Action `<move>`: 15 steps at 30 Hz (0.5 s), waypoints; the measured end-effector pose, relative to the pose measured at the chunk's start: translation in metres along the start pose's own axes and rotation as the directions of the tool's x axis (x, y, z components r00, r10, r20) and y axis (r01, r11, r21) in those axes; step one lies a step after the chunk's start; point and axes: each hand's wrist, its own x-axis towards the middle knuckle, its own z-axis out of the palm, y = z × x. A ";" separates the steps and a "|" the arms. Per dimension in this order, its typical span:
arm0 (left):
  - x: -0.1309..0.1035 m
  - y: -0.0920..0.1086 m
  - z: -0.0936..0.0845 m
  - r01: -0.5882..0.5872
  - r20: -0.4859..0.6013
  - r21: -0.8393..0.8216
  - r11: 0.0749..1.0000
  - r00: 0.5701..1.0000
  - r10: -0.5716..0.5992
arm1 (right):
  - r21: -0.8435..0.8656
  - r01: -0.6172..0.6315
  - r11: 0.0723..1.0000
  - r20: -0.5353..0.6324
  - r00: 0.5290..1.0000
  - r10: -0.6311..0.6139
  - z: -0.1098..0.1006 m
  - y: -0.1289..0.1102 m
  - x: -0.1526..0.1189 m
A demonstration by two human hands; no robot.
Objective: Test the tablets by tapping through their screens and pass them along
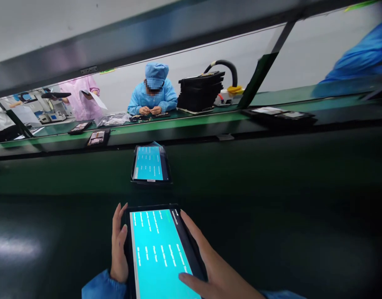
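Note:
A tablet (158, 249) with a lit cyan screen and lines of white text is held between my hands, low in the view. My left hand (118, 249) grips its left edge, fingers along the side. On the opposite edge is my right hand (211, 265), its fingers along the side and its thumb lying over the lower right of the screen. Past it, a second tablet (149, 162) with the same cyan screen lies flat on the dark green bench (256, 199). The near end of the held tablet runs out of the picture.
Beyond a ledge, a person in a blue cap (153, 93) works with both hands over small parts. Black trays (200, 92) stand stacked beside that person. Opened devices (98, 138) and a dark tray (279, 116) sit along the far belt. A metal beam (116, 45) crosses overhead.

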 end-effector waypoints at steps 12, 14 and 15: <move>-0.001 0.001 -0.006 -0.128 0.021 0.069 0.989 0.992 0.126 | -0.023 0.024 0.999 -0.061 0.998 -0.025 0.000 0.001 -0.003; -0.002 0.006 -0.004 -0.121 0.021 0.066 0.990 0.993 0.120 | 0.031 -0.004 1.000 -0.047 0.999 0.006 -0.001 -0.006 -0.005; -0.003 0.009 -0.003 -0.117 0.018 0.065 0.991 0.993 0.116 | 0.054 -0.018 0.998 -0.047 0.999 0.021 -0.001 -0.009 -0.006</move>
